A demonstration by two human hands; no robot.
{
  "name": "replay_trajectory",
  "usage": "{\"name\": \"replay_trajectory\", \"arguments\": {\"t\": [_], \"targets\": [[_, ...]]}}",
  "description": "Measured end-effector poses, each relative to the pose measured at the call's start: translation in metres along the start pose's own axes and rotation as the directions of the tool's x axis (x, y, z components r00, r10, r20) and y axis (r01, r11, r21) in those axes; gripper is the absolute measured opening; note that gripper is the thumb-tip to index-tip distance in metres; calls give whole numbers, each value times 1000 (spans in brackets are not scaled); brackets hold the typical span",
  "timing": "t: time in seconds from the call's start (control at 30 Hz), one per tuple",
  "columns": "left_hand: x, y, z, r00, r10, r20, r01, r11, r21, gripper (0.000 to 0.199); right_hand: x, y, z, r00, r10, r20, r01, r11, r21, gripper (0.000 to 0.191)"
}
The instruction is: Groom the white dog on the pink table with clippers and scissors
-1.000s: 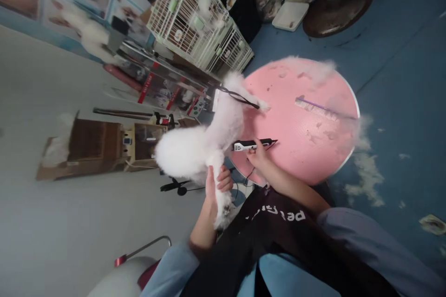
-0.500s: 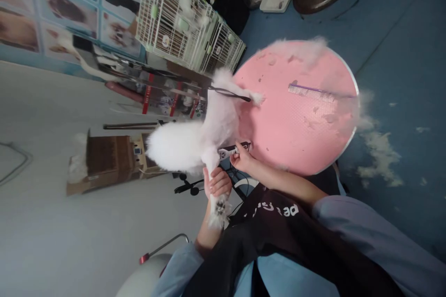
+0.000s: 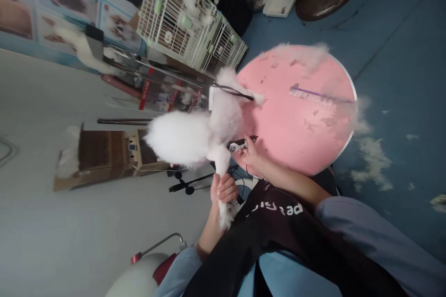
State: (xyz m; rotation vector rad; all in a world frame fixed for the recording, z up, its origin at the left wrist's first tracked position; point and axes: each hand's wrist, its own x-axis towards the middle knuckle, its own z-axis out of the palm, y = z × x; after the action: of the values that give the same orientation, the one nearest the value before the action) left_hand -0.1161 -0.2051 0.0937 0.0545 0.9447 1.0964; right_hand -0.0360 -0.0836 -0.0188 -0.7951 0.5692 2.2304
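A fluffy white dog (image 3: pixel 226 113) stands at the left edge of a round pink table (image 3: pixel 278 125), one leg (image 3: pixel 220 160) stretched out toward me. My left hand (image 3: pixel 226 189) is wrapped around that lower leg, and the furry paw sticks out beyond my fingers. Between the fingers of my right hand (image 3: pixel 251 154) is a black and white hair clipper (image 3: pixel 238 147), close beside the dog's body and raised leg. A thin black strap (image 3: pixel 234 91) runs across the dog near its other leg. The clipper's blade end is hard to make out.
A purple-backed metal comb (image 3: pixel 313 96) and loose fur (image 3: pixel 306 55) lie on the pink table. Beyond stands a white wire cage (image 3: pixel 177 18) with a small white animal inside. A metal arm (image 3: pixel 153 67) reaches toward the dog. Cut fur (image 3: pixel 371 162) litters the blue floor.
The dog's held leg and both my hands appear slightly farther right, partly because the whole view has shifted. The clipper has come a little away from the leg. Both grips stay the same.
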Motion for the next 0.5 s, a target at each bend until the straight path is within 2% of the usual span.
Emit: {"name": "replay_trajectory", "arguments": {"t": [0.17,0.3,0.43,0.5], "targets": [[0,-9,-8,999,-40,-30,41,999,10,47,-17,7,-15,986,165,30,-168,973,157,30],[0,-17,-14,997,-73,10,74,997,-21,43,-25,3,-27,964,251,82,-261,953,155,26],[-1,-24,-14,998,-56,9,57,994,-96,40,-19,-3,-25,990,139,-36,-131,974,184,26],[-3,-27,-15,998,-56,-23,55,997,-63,44,-17,-1,-25,992,122,-29,-118,986,121,27]]}}
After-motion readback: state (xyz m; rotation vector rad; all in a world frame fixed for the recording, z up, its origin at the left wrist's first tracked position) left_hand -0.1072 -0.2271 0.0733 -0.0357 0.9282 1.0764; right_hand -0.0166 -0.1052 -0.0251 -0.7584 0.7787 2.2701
